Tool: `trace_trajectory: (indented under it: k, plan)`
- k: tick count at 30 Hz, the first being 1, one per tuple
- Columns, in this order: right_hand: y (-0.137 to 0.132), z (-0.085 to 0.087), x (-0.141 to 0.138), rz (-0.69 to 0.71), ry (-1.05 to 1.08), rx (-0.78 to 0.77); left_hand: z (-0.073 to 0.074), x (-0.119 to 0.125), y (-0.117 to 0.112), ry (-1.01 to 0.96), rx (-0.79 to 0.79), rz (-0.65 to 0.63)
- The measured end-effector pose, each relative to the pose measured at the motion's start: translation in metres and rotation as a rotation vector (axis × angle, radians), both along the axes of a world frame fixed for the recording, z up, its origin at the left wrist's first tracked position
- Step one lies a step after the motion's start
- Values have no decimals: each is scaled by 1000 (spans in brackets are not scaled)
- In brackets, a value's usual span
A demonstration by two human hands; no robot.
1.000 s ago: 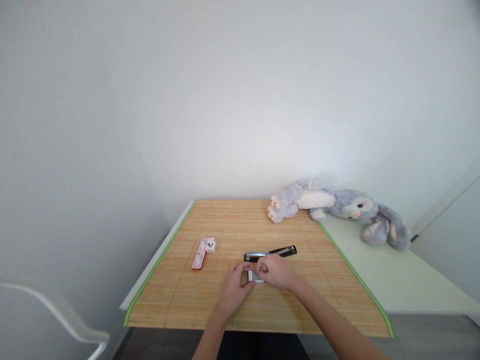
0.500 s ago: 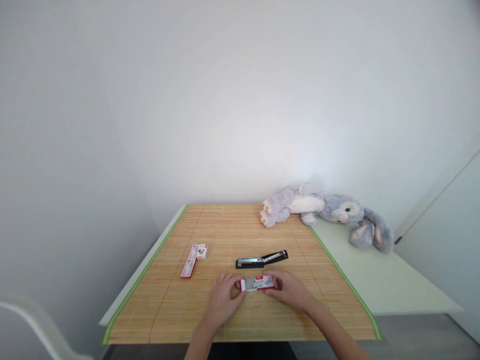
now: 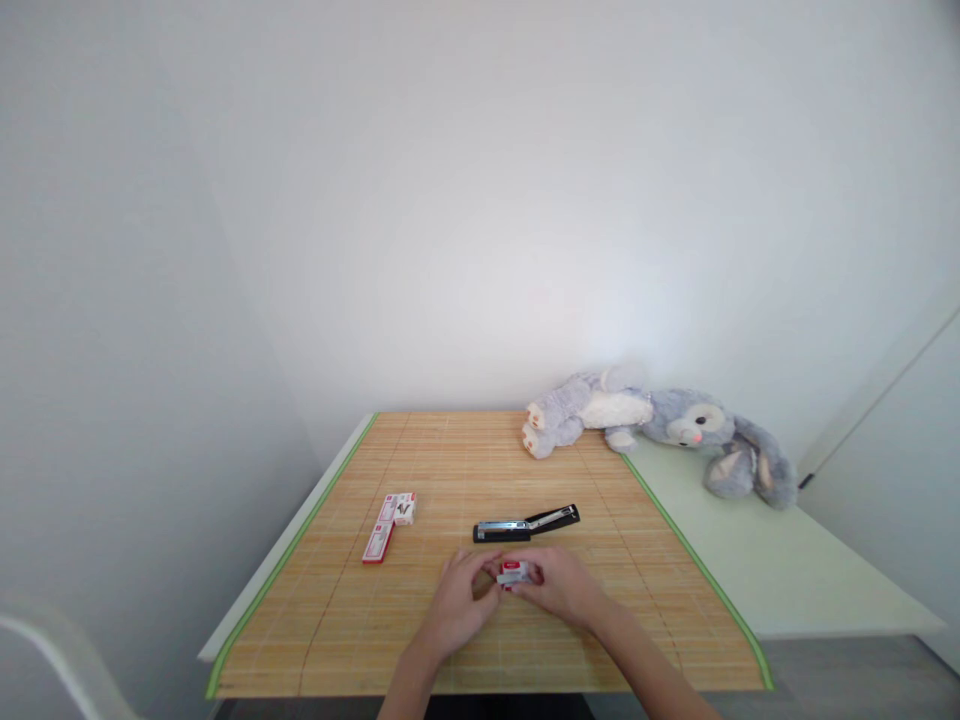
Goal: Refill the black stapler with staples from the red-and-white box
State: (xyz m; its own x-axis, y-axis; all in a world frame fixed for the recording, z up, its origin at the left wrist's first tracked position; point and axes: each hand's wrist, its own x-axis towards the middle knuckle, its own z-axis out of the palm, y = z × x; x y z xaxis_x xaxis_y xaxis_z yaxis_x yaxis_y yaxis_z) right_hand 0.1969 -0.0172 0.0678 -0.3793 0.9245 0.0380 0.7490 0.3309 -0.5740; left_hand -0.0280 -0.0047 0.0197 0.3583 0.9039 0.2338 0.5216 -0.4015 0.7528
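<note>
Both of my hands meet over the near middle of a bamboo mat (image 3: 352, 620). Between their fingertips sits a small red and white staple box (image 3: 513, 573). My left hand (image 3: 457, 605) pinches its left end and my right hand (image 3: 561, 587) grips its right end, fingers curled. Just beyond the hands lies a black stapler (image 3: 525, 523), swung open flat on the mat. Two more red and white staple boxes (image 3: 390, 522) rest to the left of it, apart from both hands.
The mat covers most of a white table (image 3: 787, 570) set against a white wall. A grey plush rabbit (image 3: 660, 428) lies along the far right edge. A curved pale chair back (image 3: 52, 650) shows at the lower left.
Half a second ago the box was drawn out long between my hands, showing its inner tray. Now my hands have come together and the box looks short and closed.
</note>
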Motion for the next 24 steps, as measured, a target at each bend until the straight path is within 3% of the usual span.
trace_trajectory:
  k: [4,6,11,16,24]
  plan:
    - [4,-3,-10,-29,-27,-8,-3,-4,21,-5,31,209]
    - [8,-4,-11,-50,-22,4,-2,-2,35,27,61,245]
    - [32,2,-11,-149,-54,71,-1,1,52,106,72,180]
    - [49,3,-10,-136,-64,86,-6,-3,40,121,74,122]
    - [48,-5,-16,-94,-106,78,-6,-6,34,108,72,106]
